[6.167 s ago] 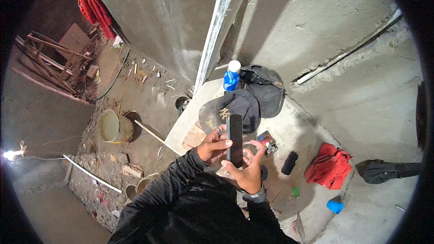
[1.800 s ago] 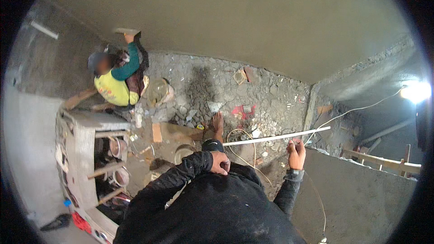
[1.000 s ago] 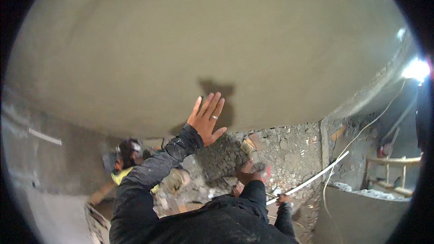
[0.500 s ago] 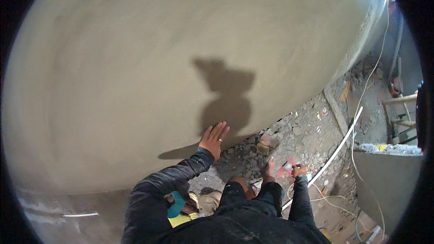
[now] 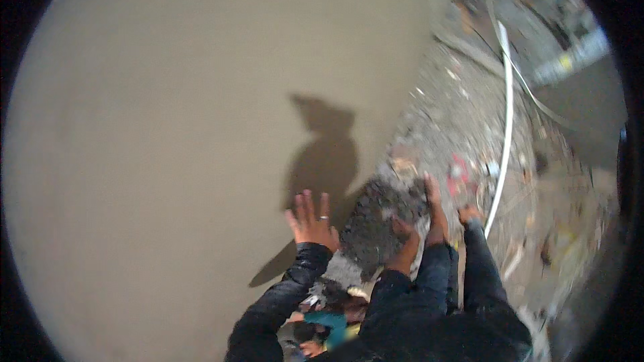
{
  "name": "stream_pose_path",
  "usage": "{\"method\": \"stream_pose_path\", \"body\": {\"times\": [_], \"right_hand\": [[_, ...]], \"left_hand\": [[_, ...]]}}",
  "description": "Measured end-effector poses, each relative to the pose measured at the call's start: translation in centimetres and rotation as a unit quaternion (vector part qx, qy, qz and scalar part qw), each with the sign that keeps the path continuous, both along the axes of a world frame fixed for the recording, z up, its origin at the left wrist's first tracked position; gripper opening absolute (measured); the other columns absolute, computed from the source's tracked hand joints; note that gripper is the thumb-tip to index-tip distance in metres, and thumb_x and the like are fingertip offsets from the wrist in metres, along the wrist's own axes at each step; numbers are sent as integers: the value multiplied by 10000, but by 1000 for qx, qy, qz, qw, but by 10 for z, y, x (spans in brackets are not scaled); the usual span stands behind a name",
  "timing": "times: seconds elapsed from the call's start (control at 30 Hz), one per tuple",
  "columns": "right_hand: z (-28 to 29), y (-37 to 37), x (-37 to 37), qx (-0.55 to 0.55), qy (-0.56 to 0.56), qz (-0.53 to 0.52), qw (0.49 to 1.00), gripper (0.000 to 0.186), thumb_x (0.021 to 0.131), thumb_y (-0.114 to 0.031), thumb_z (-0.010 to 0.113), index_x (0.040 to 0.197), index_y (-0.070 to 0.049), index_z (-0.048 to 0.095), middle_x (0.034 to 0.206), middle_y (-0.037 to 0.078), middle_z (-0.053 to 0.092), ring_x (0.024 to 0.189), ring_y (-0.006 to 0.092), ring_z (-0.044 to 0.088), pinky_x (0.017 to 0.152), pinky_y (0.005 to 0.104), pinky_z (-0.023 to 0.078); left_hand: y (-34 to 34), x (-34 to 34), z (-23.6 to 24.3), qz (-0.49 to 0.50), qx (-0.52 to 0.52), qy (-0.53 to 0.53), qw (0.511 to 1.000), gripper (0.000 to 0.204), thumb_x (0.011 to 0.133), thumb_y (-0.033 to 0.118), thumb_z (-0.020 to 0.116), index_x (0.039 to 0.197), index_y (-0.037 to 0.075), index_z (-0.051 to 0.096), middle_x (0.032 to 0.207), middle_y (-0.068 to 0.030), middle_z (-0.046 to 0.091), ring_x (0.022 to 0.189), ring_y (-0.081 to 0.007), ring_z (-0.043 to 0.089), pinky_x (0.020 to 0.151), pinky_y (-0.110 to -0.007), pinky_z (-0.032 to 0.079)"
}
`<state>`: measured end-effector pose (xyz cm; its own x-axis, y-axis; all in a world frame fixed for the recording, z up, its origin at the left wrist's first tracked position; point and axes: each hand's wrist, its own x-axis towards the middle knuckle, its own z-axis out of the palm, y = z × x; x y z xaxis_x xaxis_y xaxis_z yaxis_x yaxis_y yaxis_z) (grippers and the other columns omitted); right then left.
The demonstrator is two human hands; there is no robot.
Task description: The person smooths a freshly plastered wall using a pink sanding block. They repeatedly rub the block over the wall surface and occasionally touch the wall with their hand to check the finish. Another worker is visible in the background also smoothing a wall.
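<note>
Smooth grey-brown plastered wall (image 5: 201, 127) fills the left, the person's left hand (image 5: 312, 228) spread, grasping nothing, at its surface; rubble-strewn floor (image 5: 443, 104) right, white pipe (image 5: 508, 107) near right hand (image 5: 469, 214), grip indiscernible.

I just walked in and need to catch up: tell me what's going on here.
A person has the left hand spread, apparently against the smooth plastered wall, just below a dark shadow. The right hand hangs low near a long white pipe; blur hides whether it holds anything. The floor is strewn with rubble. A co-worker's green sleeve shows low down, beside the left forearm.
</note>
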<state>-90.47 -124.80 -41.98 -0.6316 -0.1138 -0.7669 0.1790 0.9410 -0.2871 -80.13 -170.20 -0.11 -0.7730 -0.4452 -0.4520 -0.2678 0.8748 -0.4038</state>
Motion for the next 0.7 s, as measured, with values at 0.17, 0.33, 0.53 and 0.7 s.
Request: {"method": "stream_pose_path", "body": {"times": [0.17, 0.33, 0.53, 0.7], "right_hand": [[-18, -56, 41, 4, -65, -82, 994, 637, 906, -506, 739, 1285, 6, 749, 1258, 329, 757, 1235, 494, 717, 1056, 535, 570], [-104, -109, 82, -145, 199, -83, 966, 619, 893, -379, 748, 1394, -18, 708, 1382, 295, 726, 1303, 458, 700, 1113, 536, 557], [-181, -211, 28, -47, -72, -120, 989, 536, 915, -390, 738, 1226, 45, 762, 1313, 325, 746, 1278, 441, 716, 1063, 514, 575], [-279, -275, -10, -181, 27, -337, 923, 584, 870, -520, 837, 1114, 8, 785, 1044, 232, 801, 995, 399, 771, 908, 495, 587]], "left_hand": [[31, 73, -62, 22, 88, 7, 996, 1033, 883, 477, 774, 1754, 126, 344, 1812, -306, 211, 1677, -543, 145, 1339, -706, 99], [82, 208, -195, 197, 332, -227, 894, 1032, 946, 577, 763, 1735, 67, 335, 1717, -344, 382, 1590, -499, 390, 1322, -613, 277], [202, 342, -273, 353, 366, -160, 846, 1199, 886, 693, 820, 1716, -3, 305, 1630, -368, 434, 1487, -521, 501, 1226, -595, 441], [203, 326, -297, 446, 304, -146, 829, 1382, 803, 816, 808, 1744, 8, 201, 1663, -349, 384, 1479, -552, 478, 1204, -599, 459]]}}
